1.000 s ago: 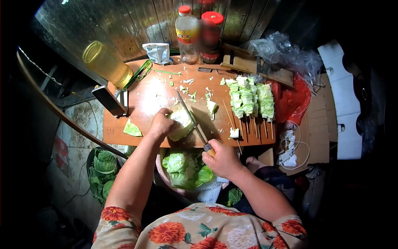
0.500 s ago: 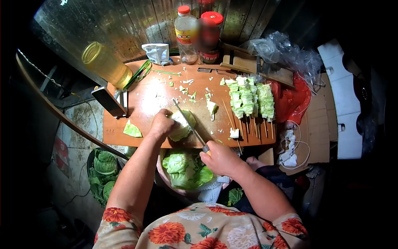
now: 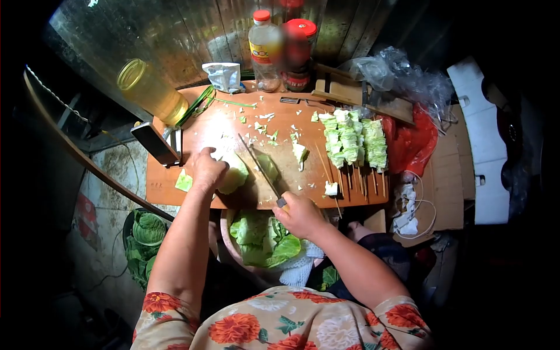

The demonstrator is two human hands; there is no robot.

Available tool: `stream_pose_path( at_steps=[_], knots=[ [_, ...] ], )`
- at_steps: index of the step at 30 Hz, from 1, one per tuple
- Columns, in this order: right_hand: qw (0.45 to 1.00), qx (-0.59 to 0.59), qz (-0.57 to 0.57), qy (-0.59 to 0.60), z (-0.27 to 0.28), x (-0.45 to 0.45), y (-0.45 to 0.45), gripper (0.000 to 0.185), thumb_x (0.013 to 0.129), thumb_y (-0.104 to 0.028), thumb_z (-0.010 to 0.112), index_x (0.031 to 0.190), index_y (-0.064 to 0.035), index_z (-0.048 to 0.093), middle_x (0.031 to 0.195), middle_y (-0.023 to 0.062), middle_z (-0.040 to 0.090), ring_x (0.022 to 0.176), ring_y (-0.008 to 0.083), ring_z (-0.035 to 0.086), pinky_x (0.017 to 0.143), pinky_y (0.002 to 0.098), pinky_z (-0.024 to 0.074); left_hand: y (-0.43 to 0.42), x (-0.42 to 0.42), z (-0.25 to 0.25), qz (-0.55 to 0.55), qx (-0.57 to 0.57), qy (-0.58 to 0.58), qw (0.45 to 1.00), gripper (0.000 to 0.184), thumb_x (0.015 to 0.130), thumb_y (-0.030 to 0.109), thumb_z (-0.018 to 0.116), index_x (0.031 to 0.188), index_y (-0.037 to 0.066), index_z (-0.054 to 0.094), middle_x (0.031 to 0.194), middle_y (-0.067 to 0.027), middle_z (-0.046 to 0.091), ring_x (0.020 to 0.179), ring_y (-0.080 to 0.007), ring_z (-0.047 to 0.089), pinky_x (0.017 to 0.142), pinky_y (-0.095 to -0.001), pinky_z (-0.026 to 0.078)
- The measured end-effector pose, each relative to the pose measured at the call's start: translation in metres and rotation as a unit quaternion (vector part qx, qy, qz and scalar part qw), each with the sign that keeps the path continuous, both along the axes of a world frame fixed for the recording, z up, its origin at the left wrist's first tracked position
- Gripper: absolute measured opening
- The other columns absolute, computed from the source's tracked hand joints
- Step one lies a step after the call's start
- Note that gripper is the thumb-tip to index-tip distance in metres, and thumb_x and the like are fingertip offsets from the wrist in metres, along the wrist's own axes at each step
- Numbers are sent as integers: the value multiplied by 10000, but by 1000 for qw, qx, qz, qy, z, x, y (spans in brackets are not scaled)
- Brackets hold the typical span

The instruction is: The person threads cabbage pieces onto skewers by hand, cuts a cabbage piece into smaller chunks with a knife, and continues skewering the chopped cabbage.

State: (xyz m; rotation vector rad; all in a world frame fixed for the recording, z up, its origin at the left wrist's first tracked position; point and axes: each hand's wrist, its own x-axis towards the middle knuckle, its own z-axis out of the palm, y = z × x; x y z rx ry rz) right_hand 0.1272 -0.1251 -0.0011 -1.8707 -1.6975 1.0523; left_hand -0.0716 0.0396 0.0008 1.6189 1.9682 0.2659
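Observation:
A pale green piece of cabbage lies on the wooden board, and my left hand grips it from its left side. My right hand is closed round the handle of a long knife. The blade slants up and left over the board, just right of that cabbage piece. On the blade's other side sits a thin cut slice of cabbage. A loose cabbage scrap rests left of my left hand.
Skewered cabbage pieces lie at the board's right. Behind are a plastic bottle, a red-lidded jar and a jar of yellow liquid. A phone leans at the left. Below the board are cabbage leaves in a basin.
My left hand has moved left with the larger cabbage piece, parting it from a slice now right of the blade. The knife has shifted slightly left.

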Motion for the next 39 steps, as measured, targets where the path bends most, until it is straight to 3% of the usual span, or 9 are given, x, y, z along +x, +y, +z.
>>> stream_pose_path(
  at_steps=[1,3,4,8,10,21,29,31,39],
  knots=[
    [999,23,-17,14,8,-1,-1,326,849,-335,606,856,-19,524,766,235,619,748,446,599,656,520,464,-2,2,-4,1,-1,1,1000,457,689,-12,637,1139,16,562,1088,-200,599,1034,-307,585,905,-370,481],
    [995,61,-55,56,18,0,0,340,845,-342,623,831,-21,511,729,228,610,726,444,592,629,516,457,-4,9,-14,-146,247,-45,957,423,696,10,614,1117,31,577,1129,-198,562,1101,-357,522,978,-393,431],
    [989,104,-76,71,19,1,0,253,855,-257,646,843,-30,536,723,152,609,672,341,616,598,409,469,-9,19,-8,-178,210,-124,953,369,712,23,608,1081,45,602,1126,-171,573,1077,-365,533,963,-390,444],
    [983,112,-115,92,32,10,2,225,866,-228,648,857,-30,544,685,86,598,623,227,612,573,355,470,-24,47,-27,-350,204,-129,905,267,756,32,580,1015,66,632,1156,-176,563,1043,-385,556,936,-400,462],
    [971,97,-152,158,34,13,-2,307,850,-284,640,795,-10,512,704,222,602,682,428,591,597,457,467,-31,56,-14,-332,126,-127,926,239,779,43,553,996,73,647,1120,-169,586,1001,-367,591,896,-400,482],
    [998,-4,-51,41,37,13,-29,322,851,-304,623,861,1,521,757,231,615,740,429,603,652,472,477,-30,70,-27,-111,-8,-125,986,190,744,127,730,871,1,665,808,-156,691,751,-273,675,717,-344,535],
    [999,4,-45,16,38,14,-26,328,844,-306,624,822,3,513,741,236,606,734,427,602,638,464,474,-28,69,-27,-115,-20,-115,986,199,740,147,737,867,6,680,812,-154,698,765,-257,681,734,-342,536],
    [998,-52,-22,25,45,15,-21,365,857,-280,584,1068,13,534,836,260,639,812,445,615,733,497,496,-26,69,-29,-111,-25,-120,986,195,740,149,738,863,8,683,812,-154,698,765,-256,681,734,-342,536],
    [997,-71,-28,10,53,12,-17,330,860,-269,581,1012,21,543,827,260,637,815,443,616,738,497,493,-25,74,-18,-117,-25,-98,988,213,741,123,734,892,-21,693,814,-157,704,748,-232,686,708,-334,525]
  ],
)
